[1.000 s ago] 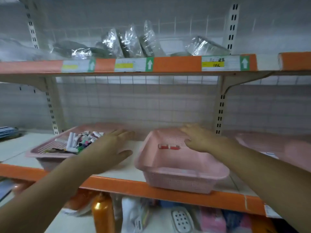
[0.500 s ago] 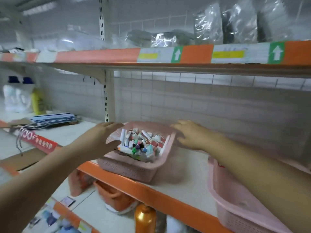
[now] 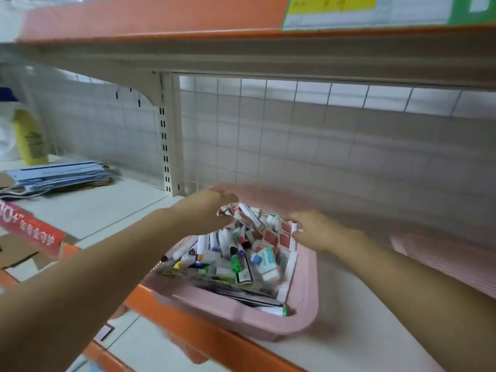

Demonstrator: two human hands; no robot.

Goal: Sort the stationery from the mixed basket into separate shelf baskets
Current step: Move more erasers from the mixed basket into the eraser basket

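A pink mesh basket (image 3: pixel 303 304) stands on the white shelf near its orange front edge. It is heaped with mixed stationery (image 3: pixel 236 251): markers with coloured caps, small white tubes, red-and-white boxes. My left hand (image 3: pixel 206 210) hovers over the far left part of the heap, fingers and thumb spread, holding nothing. My right hand (image 3: pixel 316 232) reaches in over the right rim toward the red-and-white boxes (image 3: pixel 276 237), fingers loosely bent and holding nothing. Motion blur hides whether the fingertips touch anything.
A second pink basket (image 3: pixel 442 259) sits blurred at the right. To the left lie a stack of blue-and-white paper bags (image 3: pixel 59 175), a yellow bottle (image 3: pixel 29 138) and a red sign (image 3: pixel 29 232). The upper shelf (image 3: pixel 241 49) hangs low overhead; a slotted upright (image 3: pixel 169 135) stands behind.
The view has closed in on the mixed basket. Both hands left the basket's outer sides and now hang over its contents, the right hand crossing the right rim.
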